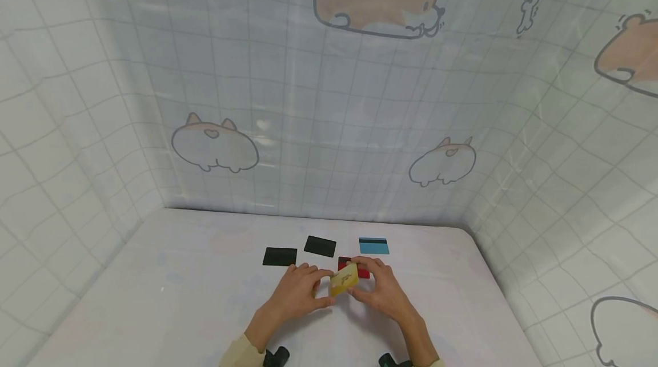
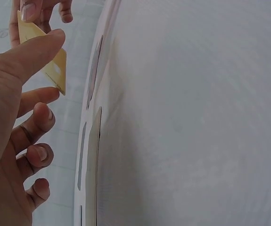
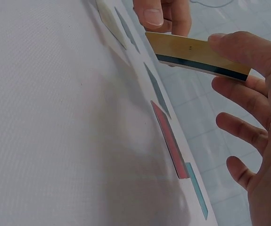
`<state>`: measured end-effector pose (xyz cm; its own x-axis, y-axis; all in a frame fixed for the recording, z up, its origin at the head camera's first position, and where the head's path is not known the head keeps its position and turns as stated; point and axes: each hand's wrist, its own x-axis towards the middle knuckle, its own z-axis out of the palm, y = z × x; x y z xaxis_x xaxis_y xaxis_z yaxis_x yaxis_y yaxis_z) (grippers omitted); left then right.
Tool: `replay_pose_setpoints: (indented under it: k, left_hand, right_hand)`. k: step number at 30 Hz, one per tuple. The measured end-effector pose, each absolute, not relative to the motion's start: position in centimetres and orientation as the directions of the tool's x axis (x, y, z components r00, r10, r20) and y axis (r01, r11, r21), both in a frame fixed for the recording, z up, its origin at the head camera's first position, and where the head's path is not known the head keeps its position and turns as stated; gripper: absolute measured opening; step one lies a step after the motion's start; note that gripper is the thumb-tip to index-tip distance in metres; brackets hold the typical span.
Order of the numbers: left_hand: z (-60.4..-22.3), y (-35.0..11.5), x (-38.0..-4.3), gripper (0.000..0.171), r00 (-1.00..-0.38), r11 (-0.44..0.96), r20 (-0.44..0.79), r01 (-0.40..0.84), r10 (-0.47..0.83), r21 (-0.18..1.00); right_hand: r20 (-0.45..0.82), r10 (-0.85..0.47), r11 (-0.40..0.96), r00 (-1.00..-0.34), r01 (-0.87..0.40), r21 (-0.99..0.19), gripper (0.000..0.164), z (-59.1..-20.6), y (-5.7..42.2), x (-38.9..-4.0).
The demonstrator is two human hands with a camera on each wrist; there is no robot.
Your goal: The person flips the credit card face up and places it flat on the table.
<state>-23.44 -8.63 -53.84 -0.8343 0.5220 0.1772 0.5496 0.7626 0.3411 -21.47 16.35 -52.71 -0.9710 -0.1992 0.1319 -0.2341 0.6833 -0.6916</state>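
Observation:
A yellow card (image 1: 343,279) with a dark stripe on its back is held up over the table, tilted, between both hands. My left hand (image 1: 294,294) pinches one end of it with thumb and index finger, the other fingers loosely bent. At the opposite end my right hand (image 1: 384,294) pinches the card between its thumb and index finger. Behind the right fingers lies a red card (image 1: 364,273), partly hidden. A pale cream card (image 2: 92,174) lies on the table near the left hand, mostly covered by that hand in the head view.
Two black cards (image 1: 280,257) lie flat beyond the left hand. A blue card (image 1: 374,247) with a black stripe lies beyond the right one. The white table (image 1: 180,298) is enclosed by a curtain (image 1: 329,99) with drawn animals at the back and sides.

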Motion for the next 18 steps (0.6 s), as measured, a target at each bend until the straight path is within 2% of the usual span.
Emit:
replay_pose_setpoints:
  k: [18]
  left_hand:
    - [-54.09, -8.71, -22.9, 0.059, -0.833, 0.77, 0.189, 0.553, 0.52, 0.318]
  right_hand:
    - [0.11, -0.198, 0.687, -0.974, -0.218, -0.694, 0.061, -52.47, 16.53, -20.71]
